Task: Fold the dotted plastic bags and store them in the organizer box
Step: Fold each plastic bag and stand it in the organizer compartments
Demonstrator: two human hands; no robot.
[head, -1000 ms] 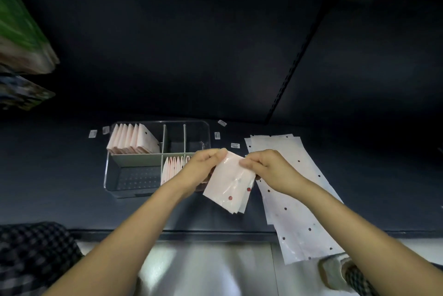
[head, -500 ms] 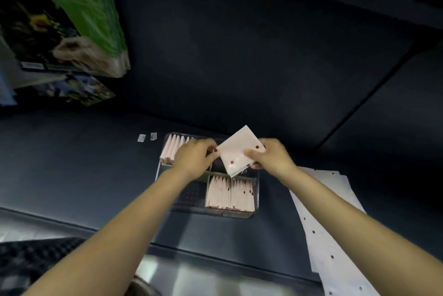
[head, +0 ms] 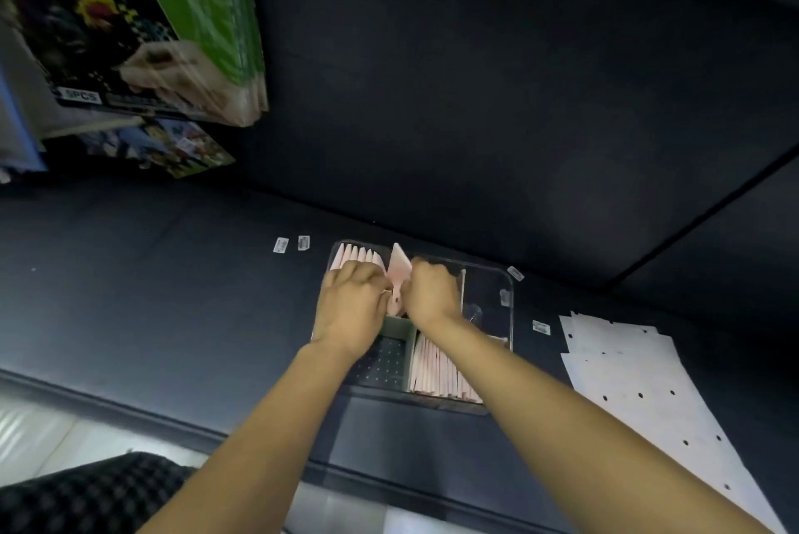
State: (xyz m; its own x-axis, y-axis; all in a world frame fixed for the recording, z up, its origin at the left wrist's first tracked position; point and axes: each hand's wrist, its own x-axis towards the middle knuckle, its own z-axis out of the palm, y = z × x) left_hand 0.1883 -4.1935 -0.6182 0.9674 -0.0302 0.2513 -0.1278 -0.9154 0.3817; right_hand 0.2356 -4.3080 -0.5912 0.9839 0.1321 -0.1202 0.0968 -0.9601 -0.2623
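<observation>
At the centre of the frame, the left hand (head: 352, 308) and right hand (head: 430, 295) pinch a folded bag (head: 398, 269) with curled fingers, lowering it into the clear box's (head: 509, 317) far compartment; it looks light, slippery and floppy, best held by its edges.

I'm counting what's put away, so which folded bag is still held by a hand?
The folded bag sticking up between both hands over the organizer box; the others sit packed in rows, untouched.
</observation>
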